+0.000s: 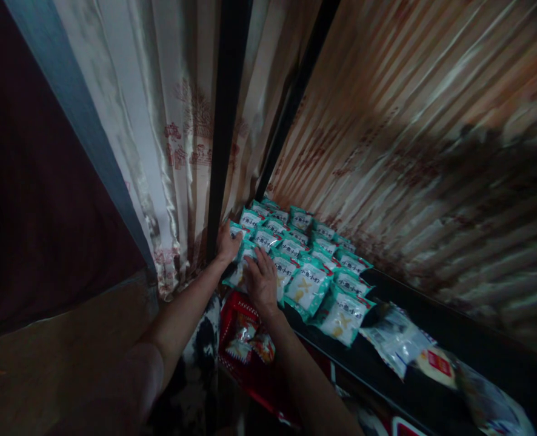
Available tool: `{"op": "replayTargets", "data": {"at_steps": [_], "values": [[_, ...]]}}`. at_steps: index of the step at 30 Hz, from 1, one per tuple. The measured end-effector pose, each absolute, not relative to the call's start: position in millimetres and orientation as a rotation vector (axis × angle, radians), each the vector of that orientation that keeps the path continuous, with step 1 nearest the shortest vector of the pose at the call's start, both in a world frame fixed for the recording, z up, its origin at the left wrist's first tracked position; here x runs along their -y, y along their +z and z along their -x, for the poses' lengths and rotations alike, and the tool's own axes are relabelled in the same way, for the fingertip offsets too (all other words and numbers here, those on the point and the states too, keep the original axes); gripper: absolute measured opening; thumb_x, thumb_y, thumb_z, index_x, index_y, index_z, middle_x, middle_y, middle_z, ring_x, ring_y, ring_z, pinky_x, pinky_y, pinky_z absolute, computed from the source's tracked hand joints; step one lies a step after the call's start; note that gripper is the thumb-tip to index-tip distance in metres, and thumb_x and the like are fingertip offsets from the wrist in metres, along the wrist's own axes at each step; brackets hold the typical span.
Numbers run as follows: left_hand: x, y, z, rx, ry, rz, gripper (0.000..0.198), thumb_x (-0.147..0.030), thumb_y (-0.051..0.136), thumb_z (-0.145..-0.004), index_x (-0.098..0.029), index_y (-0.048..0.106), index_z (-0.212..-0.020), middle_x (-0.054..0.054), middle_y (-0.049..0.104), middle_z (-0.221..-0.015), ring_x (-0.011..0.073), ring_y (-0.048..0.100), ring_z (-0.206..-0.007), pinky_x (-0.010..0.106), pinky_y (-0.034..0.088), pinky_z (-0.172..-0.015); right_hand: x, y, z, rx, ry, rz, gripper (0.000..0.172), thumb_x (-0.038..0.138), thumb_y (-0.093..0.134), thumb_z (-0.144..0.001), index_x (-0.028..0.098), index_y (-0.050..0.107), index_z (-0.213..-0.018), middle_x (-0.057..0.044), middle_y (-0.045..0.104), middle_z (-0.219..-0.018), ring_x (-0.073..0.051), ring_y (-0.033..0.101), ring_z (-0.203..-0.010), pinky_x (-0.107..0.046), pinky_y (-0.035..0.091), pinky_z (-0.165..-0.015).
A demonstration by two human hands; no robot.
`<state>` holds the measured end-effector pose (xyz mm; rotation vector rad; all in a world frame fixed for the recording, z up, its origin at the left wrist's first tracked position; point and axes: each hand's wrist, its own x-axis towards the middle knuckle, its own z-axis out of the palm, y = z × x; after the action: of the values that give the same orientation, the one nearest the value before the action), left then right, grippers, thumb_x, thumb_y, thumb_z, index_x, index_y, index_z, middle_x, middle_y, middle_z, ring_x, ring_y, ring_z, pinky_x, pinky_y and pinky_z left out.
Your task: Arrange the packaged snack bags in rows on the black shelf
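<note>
Rows of green-and-white snack bags (308, 284) lean on a dark shelf, packed close together. At the left end of the rows, my left hand (227, 243) is closed on the edge of a snack bag (237, 231) beside the black post. My right hand (262, 281) lies against the front snack bags, its fingers stretched out over a bag (240, 272) at the front left corner. The palm side of the right hand is hidden. Below my wrists stands a red basket (226, 315) with a few small wrapped snacks (242, 335) inside.
Farther right on the black shelf (373, 369) lie a clear-and-blue packet (398, 339), a round pack with a red label (436, 366) and another clear bag (491, 393). Black posts (225, 121) rise at the shelf's left end. Pleated printed curtains (386, 121) hang behind.
</note>
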<state>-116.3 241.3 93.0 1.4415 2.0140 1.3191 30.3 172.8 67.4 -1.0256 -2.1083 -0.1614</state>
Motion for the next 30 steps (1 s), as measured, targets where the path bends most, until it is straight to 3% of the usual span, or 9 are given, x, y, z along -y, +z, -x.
{"op": "replayTargets", "data": {"at_steps": [12, 16, 21, 27, 30], "values": [[-239, 97, 119, -2.053, 1.072, -1.588, 0.048, -0.02, 0.05, -0.086, -0.014, 0.049, -0.133, 0.013, 0.05, -0.137, 0.0255, 0.042, -0.131, 0.038, 0.034, -0.11, -168, 70, -28, 2.088, -0.165, 1.064, 0.028, 0.017, 0.047, -0.091, 0.021, 0.058, -0.117, -0.012, 0.05, -0.139, -0.023, 0.032, -0.138, -0.05, 0.037, -0.105], [-239, 96, 116, -2.088, 1.049, -1.608, 0.047, -0.019, 0.048, -0.086, -0.017, 0.049, -0.133, 0.011, 0.048, -0.139, 0.0258, 0.04, -0.133, 0.04, 0.033, -0.11, -163, 76, -27, 2.129, -0.196, 1.08, 0.031, 0.027, 0.052, -0.09, 0.019, 0.058, -0.119, -0.014, 0.048, -0.14, -0.026, 0.031, -0.138, -0.049, 0.036, -0.106], [-236, 87, 112, -2.101, 1.155, -1.615, 0.042, -0.022, 0.046, -0.087, -0.018, 0.054, -0.129, 0.009, 0.039, -0.146, 0.027, 0.031, -0.138, 0.043, 0.026, -0.115, -160, 76, -25, 2.149, -0.252, 1.115, 0.034, 0.03, 0.054, -0.089, 0.018, 0.055, -0.121, -0.015, 0.046, -0.141, -0.027, 0.03, -0.139, -0.049, 0.037, -0.105], [-225, 69, 111, -1.996, 1.318, -1.746, 0.047, -0.03, 0.037, -0.093, -0.015, 0.045, -0.136, 0.012, 0.025, -0.154, 0.0276, 0.021, -0.142, 0.046, 0.023, -0.115, -160, 74, -25, 2.159, -0.278, 1.128, 0.034, 0.028, 0.054, -0.089, 0.017, 0.054, -0.122, -0.016, 0.044, -0.142, -0.027, 0.029, -0.139, -0.05, 0.038, -0.104], [-218, 59, 112, -1.932, 1.399, -1.866, 0.044, -0.031, 0.036, -0.094, -0.019, 0.048, -0.134, 0.008, 0.025, -0.154, 0.0254, 0.02, -0.143, 0.046, 0.02, -0.117, -160, 74, -25, 2.152, -0.279, 1.112, 0.035, 0.027, 0.054, -0.089, 0.017, 0.053, -0.123, -0.016, 0.044, -0.142, -0.027, 0.03, -0.139, -0.05, 0.038, -0.105]]}}
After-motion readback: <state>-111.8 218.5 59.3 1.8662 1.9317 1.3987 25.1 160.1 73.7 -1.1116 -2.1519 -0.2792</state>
